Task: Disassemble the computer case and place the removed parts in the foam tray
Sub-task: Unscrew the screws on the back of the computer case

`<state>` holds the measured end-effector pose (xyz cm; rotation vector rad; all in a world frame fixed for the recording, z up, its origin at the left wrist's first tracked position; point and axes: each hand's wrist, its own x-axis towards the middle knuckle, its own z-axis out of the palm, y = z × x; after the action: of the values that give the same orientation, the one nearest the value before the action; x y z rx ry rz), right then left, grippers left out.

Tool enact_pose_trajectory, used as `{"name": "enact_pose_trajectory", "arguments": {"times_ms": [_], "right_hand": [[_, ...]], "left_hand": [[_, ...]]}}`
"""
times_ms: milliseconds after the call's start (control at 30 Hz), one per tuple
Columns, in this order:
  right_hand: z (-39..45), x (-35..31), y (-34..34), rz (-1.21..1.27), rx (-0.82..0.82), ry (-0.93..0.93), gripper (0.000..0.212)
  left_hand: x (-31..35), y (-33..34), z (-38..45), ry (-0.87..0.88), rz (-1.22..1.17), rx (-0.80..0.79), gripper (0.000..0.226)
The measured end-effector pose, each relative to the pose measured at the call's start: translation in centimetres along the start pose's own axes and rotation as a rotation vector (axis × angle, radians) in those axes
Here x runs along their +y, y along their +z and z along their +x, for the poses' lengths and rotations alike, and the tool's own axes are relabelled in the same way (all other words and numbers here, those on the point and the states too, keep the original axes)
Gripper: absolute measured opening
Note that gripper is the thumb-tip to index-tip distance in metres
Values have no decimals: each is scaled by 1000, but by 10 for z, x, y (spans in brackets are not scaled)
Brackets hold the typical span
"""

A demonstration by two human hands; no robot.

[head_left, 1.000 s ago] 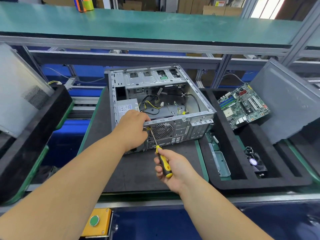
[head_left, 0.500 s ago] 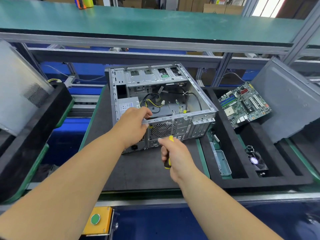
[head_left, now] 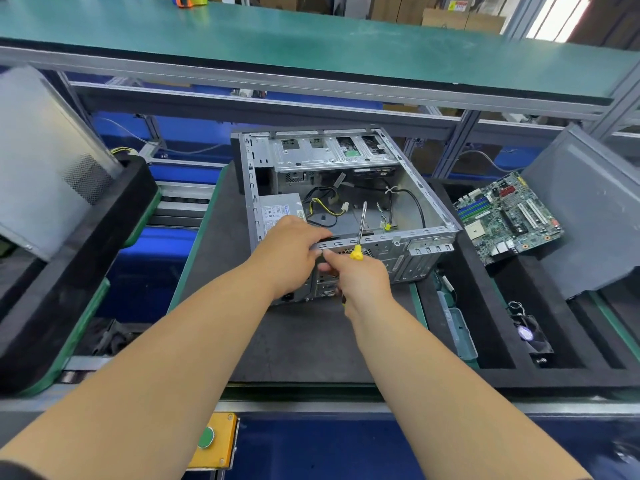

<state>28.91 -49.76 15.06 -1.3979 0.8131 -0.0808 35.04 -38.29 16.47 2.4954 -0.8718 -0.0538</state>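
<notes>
1. Head view: the computer case (head_left: 346, 202) lies open-side-up on the dark mat (head_left: 294, 341), left of the foam tray (head_left: 502, 375).
2. The left hand (head_left: 287, 254) grips its near rim.
3. The right hand (head_left: 360, 282) curls around a screwdriver (head_left: 360, 233), shaft pointing up.

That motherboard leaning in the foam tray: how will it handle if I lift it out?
The motherboard looks thin and flat, so probably light and fairly stiff. Its exposed slots and chips suggest it's fragile; hold the edges. It's propped tilted in the foam tray, so it may slide.
</notes>
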Motion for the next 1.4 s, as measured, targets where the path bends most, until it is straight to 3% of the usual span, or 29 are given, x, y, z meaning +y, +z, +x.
{"name": "enact_pose_trajectory", "arguments": {"times_ms": [733,900,1067,1233,1400], "right_hand": [[-3,6,1,59,5,-109,14],[-10,30,-11,-60,-84,-160,14],[-26,56,-39,-188,-192,-216,7],[-36,58,-45,-218,-229,-231,5],[-45,56,-44,-201,-227,-193,9]], "left_hand": [[-3,2,3,66,49,46,27],[-8,5,-1,78,22,31,40],[-10,6,-3,55,52,2,69],[-6,8,6,57,166,-18,37],[-6,7,5,54,146,-11,36]]}}
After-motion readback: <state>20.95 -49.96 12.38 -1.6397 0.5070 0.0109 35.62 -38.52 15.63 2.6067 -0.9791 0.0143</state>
